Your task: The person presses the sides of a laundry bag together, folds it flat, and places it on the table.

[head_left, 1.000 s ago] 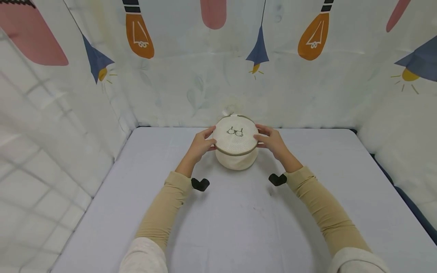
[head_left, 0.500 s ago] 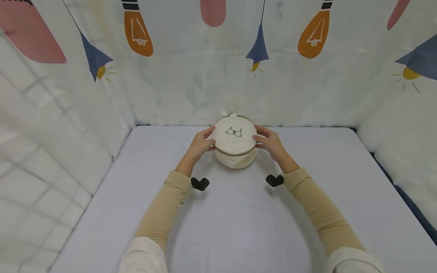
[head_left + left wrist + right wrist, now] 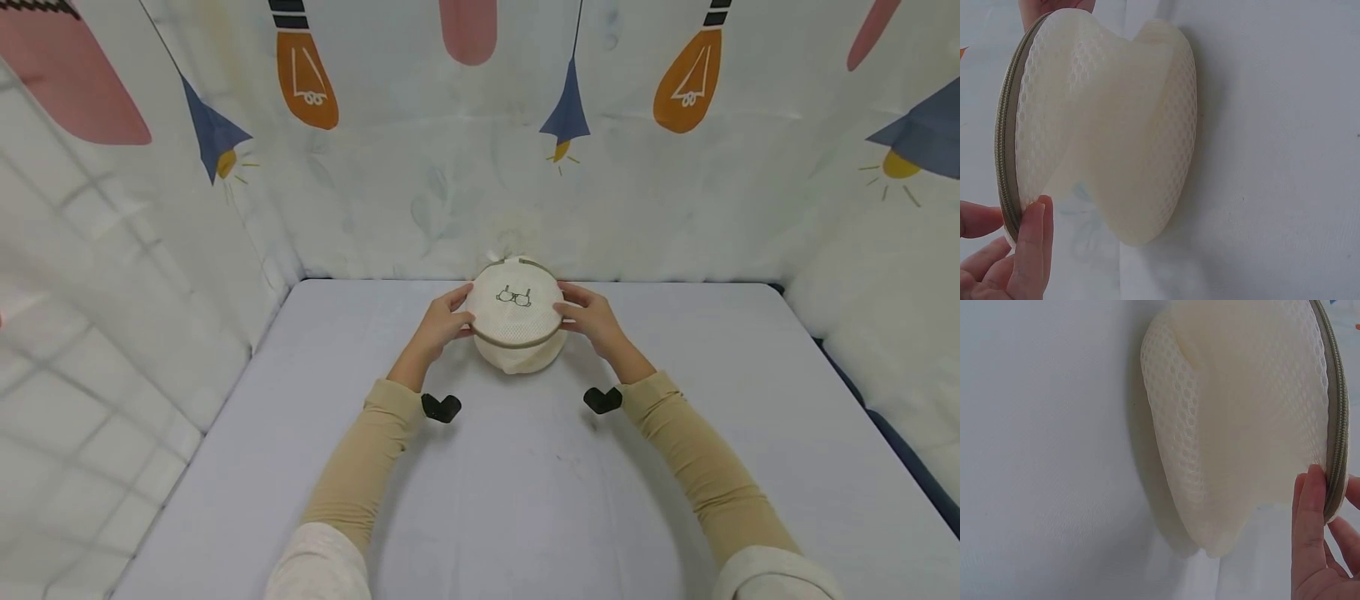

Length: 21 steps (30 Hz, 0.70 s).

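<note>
Near the far edge of the table (image 3: 517, 492), about midway across, one round cream mesh bag (image 3: 517, 321), lid upward. Line drawing of glasses (image 3: 513, 296) on the lid. Left hand (image 3: 441, 319): partly closed, rim of the bag pinched at its left side, thumb toward the lid, fingers against the mesh below. Right hand (image 3: 596, 317): matching pinch at the opposite side, gap no wider than the rim. Olive zipper (image 3: 1005, 131) follows the rim between the thumb and fingers. Side wall creased inward; base at the tabletop, exact contact unclear. Behind the bag, a white curtain (image 3: 465, 167) printed with bulbs and lamps. Tan sleeves (image 3: 360, 462) cover both forearms.
</note>
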Each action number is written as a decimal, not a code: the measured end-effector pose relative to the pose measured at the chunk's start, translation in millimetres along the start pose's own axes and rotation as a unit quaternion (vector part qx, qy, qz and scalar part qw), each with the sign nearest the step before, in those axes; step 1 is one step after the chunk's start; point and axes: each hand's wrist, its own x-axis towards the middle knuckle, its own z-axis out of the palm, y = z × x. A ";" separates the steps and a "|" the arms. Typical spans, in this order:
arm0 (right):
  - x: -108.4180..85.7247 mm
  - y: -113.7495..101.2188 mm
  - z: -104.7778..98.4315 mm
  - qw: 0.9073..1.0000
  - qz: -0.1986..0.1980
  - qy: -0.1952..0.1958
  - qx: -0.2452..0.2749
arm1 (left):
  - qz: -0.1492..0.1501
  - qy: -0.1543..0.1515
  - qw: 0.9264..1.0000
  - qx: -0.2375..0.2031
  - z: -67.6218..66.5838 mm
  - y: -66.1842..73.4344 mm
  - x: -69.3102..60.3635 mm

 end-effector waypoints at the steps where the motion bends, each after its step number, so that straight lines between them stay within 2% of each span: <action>1: 0.3 0.5 0.0 1.000 0.000 -0.001 -0.002 | -0.001 0.000 1.000 -0.001 0.2 -0.9 0.3; 9: 1.9 5.1 0.9 1.000 0.003 -0.013 -0.006 | -0.004 -0.002 1.000 -0.001 0.4 -6.7 2.7; 15: 2.1 7.8 0.1 1.000 0.014 -0.006 0.005 | -0.007 -0.001 1.000 -0.002 3.1 -8.2 4.9; 21: 2.3 10.3 -1.8 1.000 0.020 -0.008 -0.010 | -0.013 0.002 1.000 -0.002 5.7 -10.8 5.4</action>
